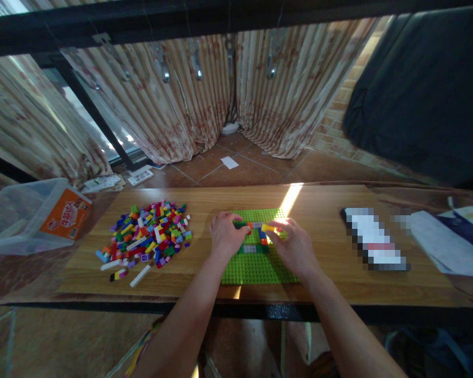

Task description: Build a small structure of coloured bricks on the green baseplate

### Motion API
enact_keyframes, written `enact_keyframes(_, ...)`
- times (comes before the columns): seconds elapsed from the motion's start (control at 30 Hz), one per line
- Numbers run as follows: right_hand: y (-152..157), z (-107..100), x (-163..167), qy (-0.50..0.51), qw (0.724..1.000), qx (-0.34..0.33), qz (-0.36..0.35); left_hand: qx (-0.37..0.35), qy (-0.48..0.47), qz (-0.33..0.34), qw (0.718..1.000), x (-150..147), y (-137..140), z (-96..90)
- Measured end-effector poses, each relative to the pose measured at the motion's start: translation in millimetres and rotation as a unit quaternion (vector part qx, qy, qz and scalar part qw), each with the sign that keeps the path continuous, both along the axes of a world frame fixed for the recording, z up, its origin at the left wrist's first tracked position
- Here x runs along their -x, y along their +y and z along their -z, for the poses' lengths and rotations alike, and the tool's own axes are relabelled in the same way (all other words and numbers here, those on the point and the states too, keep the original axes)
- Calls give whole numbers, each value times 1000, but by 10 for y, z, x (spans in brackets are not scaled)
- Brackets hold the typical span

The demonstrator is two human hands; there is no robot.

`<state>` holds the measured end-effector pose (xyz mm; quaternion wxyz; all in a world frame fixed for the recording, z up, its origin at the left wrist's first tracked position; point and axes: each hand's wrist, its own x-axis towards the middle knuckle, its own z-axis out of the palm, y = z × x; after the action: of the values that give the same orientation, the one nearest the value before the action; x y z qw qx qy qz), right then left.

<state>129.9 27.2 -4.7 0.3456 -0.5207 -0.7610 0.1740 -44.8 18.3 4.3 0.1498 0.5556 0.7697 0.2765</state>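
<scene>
A bump from the left hand [228, 236] — fingers curled, on what I cannot tell — could loosen the low brick outline [250, 249] on the studded green plastic baseplate [256, 270], and a crooked press could misseat the smooth, oblong yellow brick [267, 228] pinched between fingers of the right hand [296, 245] near the outline's far-right corner.

- On the wooden table [331, 286], at right: a device [376, 239] (its face is blurred).
- Left of the table: a clear box [19, 215].
- Behind the table: striped curtains [205, 110].
- Right of the table: papers [437, 244].
</scene>
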Motion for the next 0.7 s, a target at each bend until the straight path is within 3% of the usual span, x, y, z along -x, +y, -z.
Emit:
enact_keyframes(0.47,-46,-58,85,0,999,26,20,54,-18,15,998,43,59,-30)
enact_keyframes(0.7,-68,-62,120,-5,999,34,30,43,-20,16,999,44,8,0)
